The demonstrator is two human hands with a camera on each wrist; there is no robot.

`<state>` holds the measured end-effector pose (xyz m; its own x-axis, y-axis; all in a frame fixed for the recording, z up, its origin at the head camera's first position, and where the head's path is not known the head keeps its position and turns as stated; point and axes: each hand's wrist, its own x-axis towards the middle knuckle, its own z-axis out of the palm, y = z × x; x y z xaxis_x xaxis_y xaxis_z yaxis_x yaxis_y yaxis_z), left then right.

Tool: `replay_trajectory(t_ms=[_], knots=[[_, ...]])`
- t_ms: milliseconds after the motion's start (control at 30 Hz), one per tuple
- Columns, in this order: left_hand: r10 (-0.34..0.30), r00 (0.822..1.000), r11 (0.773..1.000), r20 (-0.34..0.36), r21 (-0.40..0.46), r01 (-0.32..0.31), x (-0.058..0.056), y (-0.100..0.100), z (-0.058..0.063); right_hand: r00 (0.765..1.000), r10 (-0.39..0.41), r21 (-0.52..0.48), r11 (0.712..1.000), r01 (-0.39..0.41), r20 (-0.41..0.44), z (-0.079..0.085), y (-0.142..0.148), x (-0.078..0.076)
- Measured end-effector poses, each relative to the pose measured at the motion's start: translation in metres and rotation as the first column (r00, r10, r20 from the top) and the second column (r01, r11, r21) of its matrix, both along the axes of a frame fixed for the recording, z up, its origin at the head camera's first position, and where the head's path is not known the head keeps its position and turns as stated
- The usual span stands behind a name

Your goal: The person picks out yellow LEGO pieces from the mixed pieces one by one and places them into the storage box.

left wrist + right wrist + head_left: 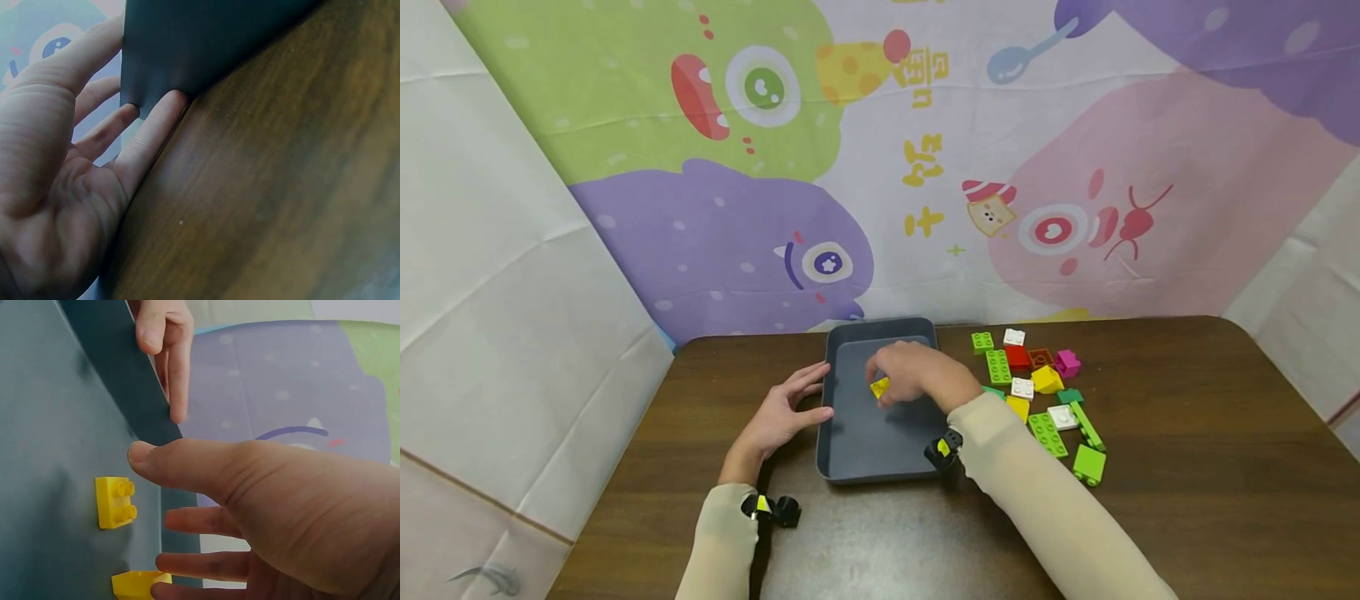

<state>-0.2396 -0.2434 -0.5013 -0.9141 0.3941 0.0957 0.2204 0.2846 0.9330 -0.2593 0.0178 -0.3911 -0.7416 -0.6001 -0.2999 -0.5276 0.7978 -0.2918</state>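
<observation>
The right hand (pixel 913 375) is the nearer one: the yellow studded building brick (pixel 115 506) sits on the tray (pixel 880 450) floor beneath its thumb-to-finger gap, studs up. The brick's long axis cannot be read. A second yellow brick (pixel 130 584) lies at the right hand's fingertips, partly covered; contact cannot be confirmed. The right hand's thumb and fingers are extended and spread, with no grip visible. The left hand (pixel 778 421), fingers extended and thumb apart, grips nothing; its fingertips touch the tray's outer wall. Loose bricks, including a light-green studded brick (pixel 1047 435), lie on the bench (pixel 850 542) right of the right hand.
</observation>
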Motion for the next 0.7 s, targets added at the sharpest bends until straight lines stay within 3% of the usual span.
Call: replay_trajectory(t_ms=[200,700], knots=[[0.002,1.0,1.0,0.002,0.0,-0.002,-0.001,0.0,0.0,1.0,0.021,-0.007,1.0,-0.021,-0.013,0.003,0.003,-0.001],[0.003,1.0,1.0,0.003,0.007,-0.003,0.0,0.001,0.001,0.999,-0.017,-0.027,1.0,0.016,-0.044,0.018,0.01,-0.003]])
